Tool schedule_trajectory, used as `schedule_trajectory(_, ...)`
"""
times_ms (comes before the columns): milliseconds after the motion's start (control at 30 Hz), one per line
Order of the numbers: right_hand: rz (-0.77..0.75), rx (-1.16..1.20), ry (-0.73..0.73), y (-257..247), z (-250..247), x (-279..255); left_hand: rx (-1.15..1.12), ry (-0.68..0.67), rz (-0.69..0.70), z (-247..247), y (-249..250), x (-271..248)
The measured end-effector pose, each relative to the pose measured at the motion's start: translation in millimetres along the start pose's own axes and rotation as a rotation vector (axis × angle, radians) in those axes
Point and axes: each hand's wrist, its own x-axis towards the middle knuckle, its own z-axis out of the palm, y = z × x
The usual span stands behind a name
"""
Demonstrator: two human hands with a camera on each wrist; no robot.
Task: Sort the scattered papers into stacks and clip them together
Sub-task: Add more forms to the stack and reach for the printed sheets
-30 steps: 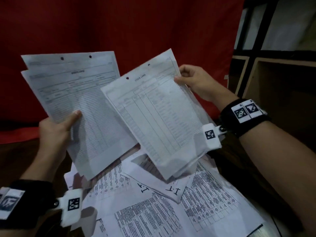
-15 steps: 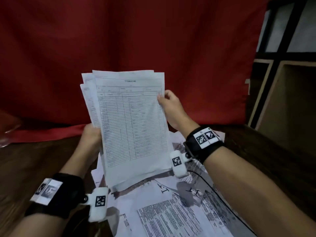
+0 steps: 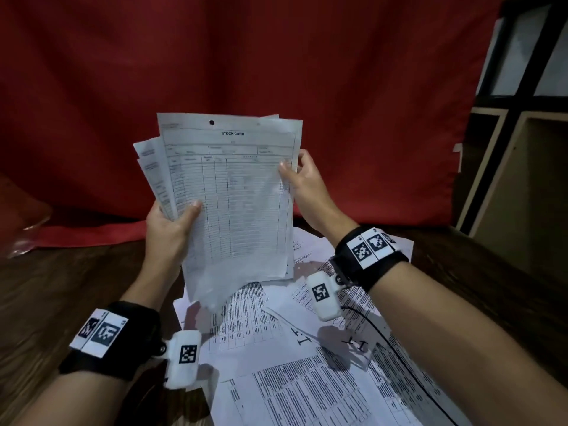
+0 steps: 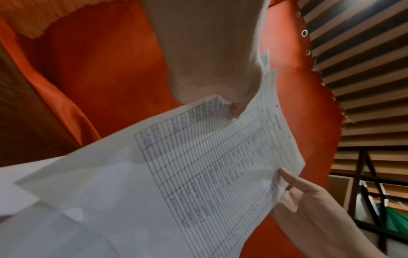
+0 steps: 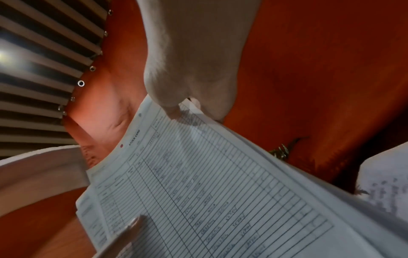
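Stock cards [image 3: 236,192] pinched upright by left hand [image 3: 167,229] & right hand [image 3: 302,179] – fingers hidden behind; loose papers [image 3: 307,379] below, text unreadable.

Both forearms raised, angled inward. Left hand [image 3: 167,229] grips lower left edge of paper sheaf [image 3: 236,192], thumb across front. Right hand [image 3: 302,179] pinches upper right edge, thumb on front.

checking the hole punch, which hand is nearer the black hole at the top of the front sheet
Right. The right hand pinches the sheet's right edge below the hole; the left hand grips lower down.
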Motion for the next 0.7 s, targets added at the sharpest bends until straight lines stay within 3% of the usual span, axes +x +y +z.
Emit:
schedule_trajectory(133,0.108,-0.01,-0.056,13,-3,-9,0.008,-0.043,-0.063,-8,-15,2)
schedule_trajectory(300,0.164,-0.203,-0.133,30,-6,-14,0.048,0.009,-0.049,-13,-24,1)
schedule_trajectory(433,0.11,-0.487,-0.103,35,-16,-23,0.041,0.019,-0.033,-17,-26,5)
schedule_trajectory(500,0.154,-0.661,-0.055,44,-27,-27,0.034,0.013,-0.032,-20,-27,6)
schedule_trajectory(600,0.394,-0.711,-0.289,61,-41,-38,0.022,0.003,-0.049,-22,-27,8)
schedule_trajectory(700,0.447,-0.754,-0.424,72,-47,-48,0.001,-0.009,-0.063,-22,-27,11)
